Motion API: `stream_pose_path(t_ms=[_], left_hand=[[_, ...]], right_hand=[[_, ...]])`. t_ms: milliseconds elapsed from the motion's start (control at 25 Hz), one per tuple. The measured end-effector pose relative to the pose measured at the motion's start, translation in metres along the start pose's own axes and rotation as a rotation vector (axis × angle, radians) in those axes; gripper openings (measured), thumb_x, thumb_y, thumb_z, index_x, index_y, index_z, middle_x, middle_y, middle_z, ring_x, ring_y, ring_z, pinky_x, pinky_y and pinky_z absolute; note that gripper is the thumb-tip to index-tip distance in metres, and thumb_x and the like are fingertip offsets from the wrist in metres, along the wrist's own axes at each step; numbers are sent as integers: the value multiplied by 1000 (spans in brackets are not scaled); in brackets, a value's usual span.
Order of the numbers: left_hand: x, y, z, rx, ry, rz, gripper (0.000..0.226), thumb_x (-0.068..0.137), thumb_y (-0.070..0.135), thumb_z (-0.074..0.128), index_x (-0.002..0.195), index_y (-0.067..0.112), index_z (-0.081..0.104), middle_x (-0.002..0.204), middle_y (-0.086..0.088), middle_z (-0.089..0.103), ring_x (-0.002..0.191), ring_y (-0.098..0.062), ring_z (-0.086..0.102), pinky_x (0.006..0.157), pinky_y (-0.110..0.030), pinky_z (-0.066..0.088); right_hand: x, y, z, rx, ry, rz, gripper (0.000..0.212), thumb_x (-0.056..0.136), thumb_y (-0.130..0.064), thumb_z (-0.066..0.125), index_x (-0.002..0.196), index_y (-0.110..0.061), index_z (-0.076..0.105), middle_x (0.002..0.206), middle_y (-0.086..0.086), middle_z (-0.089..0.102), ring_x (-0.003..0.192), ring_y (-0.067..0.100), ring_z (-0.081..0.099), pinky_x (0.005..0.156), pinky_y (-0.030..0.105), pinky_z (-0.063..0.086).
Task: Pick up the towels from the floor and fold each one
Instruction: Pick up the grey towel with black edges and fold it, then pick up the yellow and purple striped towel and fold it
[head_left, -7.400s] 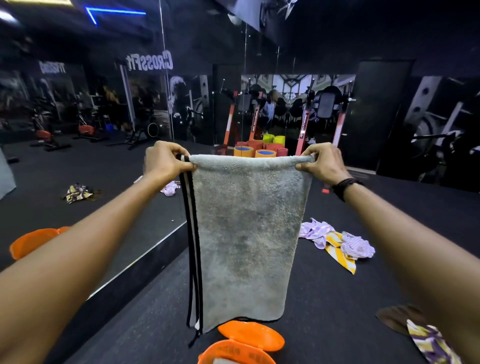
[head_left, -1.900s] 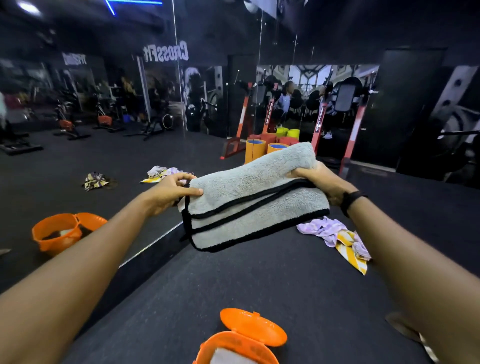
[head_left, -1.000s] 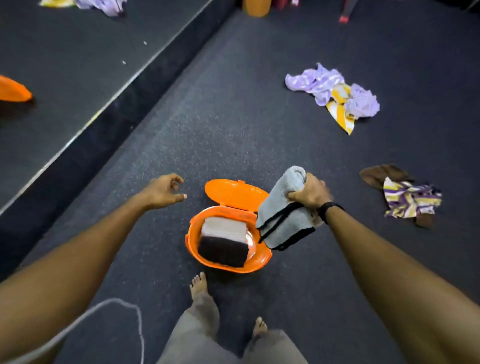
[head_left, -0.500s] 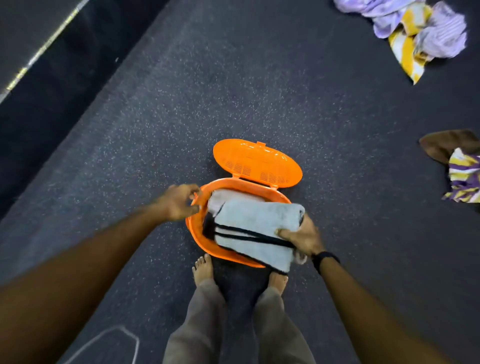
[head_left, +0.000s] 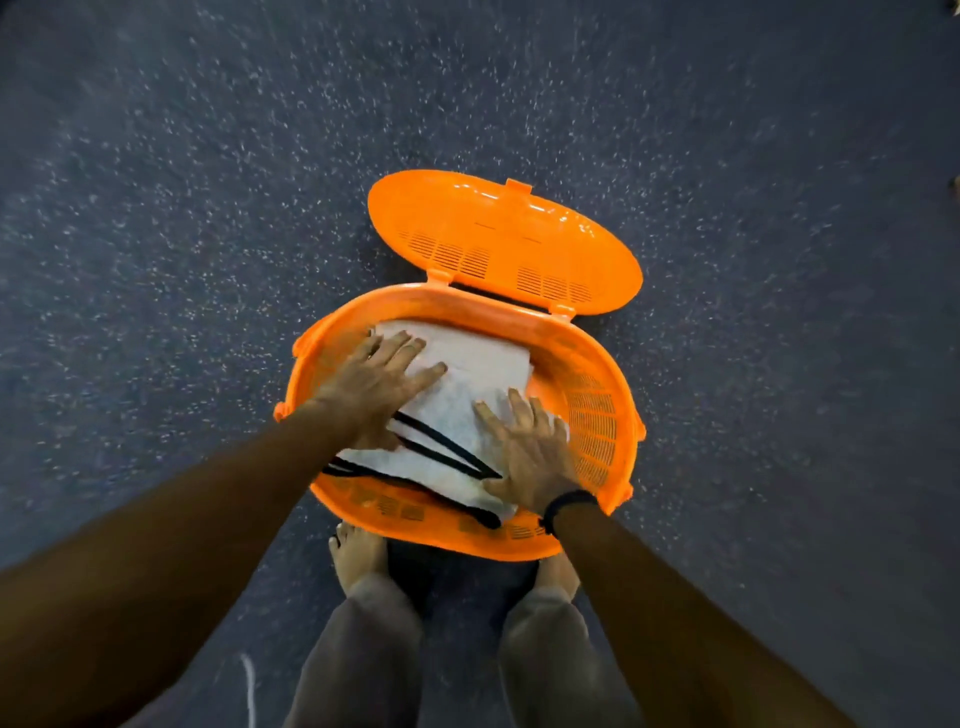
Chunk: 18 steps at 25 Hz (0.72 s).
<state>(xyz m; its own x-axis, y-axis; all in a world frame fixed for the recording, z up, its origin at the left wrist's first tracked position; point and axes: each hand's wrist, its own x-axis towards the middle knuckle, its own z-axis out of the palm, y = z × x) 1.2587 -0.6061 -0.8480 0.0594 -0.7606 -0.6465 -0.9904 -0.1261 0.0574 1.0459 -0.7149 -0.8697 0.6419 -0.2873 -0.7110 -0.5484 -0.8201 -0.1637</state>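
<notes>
Grey towel that was dangling from the right hand half a second ago is now lying in the orange laundry basket (head_left: 597, 415).

The folded grey towel (head_left: 457, 415) is getting flattened: left hand (head_left: 376, 387) and right hand (head_left: 530, 449) pressing apart, fingers straight. Next probably means letting go and fetching another towel. The hinged lid (head_left: 506, 241) is hanging open behind, blocking nothing; bare feet are touching the basket.

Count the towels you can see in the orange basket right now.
2. The folded grey towel with black trim lies on top, under the left hand and right hand. A pale folded towel shows beneath it at the far side. More may be hidden underneath in the basket.
</notes>
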Motion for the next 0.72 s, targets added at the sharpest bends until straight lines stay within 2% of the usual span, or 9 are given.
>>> stream_pose_path(t_ms=[80,120,200,280,360,440,520,600,720], left_hand=[[16,3,48,70,-16,70,127,68,66,69,146,30,-25,157,-20,-17,146,-40,-10,117,-57,-2],[18,4,75,66,9,76,134,61,67,73,146,30,-24,157,-23,-13,145,-42,-7,116,-59,-2],[8,12,115,36,24,28,146,42,64,83,152,26,-6,157,-27,2,144,-47,6,112,-64,7],[16,20,152,20,47,-18,151,33,59,88,153,20,3,156,-27,-3,144,-47,4,111,-66,8],[34,18,171,21,84,-8,158,30,60,88,153,18,-1,157,-25,-12,144,-45,-5,111,-66,2],[48,12,181,22,108,21,161,27,61,88,153,17,-3,157,-25,-13,144,-44,-8,111,-66,-2],[48,9,182,-12,102,19,162,27,62,88,153,18,-4,157,-25,-12,144,-44,-10,112,-65,-4],[39,9,167,-54,20,25,158,33,66,85,152,19,-6,157,-27,-10,144,-43,-12,111,-64,-4],[24,5,113,-76,-75,20,133,65,65,72,147,26,-24,157,-23,-17,143,-37,-23,111,-54,-18]], right_hand=[[23,4,37,-136,22,-59,120,69,-57,73,149,-38,-14,160,13,-9,145,43,-2,110,67,14],[33,7,55,-184,49,-95,129,62,-57,78,149,-38,-15,160,15,-8,145,45,0,108,70,14],[41,11,77,-275,108,-169,137,53,-55,83,151,-34,-11,160,19,2,144,47,7,105,74,16],[59,16,99,-341,205,-211,114,68,-45,75,153,-33,1,158,21,14,143,48,15,102,73,23],[78,22,113,-335,307,-227,84,83,-30,55,152,-33,8,156,20,22,142,47,20,100,72,28],[91,26,123,-332,329,-231,92,80,-27,58,152,-33,2,157,20,20,142,47,19,100,73,27],[90,25,121,-324,297,-220,117,69,-32,77,152,-33,-6,158,21,16,143,47,16,101,73,25],[79,22,110,-284,214,-215,139,55,-44,86,150,-32,-14,159,21,8,144,47,10,103,73,20],[54,21,73,-179,80,-224,141,52,-56,84,151,-28,-14,160,20,4,145,44,12,107,69,20]])
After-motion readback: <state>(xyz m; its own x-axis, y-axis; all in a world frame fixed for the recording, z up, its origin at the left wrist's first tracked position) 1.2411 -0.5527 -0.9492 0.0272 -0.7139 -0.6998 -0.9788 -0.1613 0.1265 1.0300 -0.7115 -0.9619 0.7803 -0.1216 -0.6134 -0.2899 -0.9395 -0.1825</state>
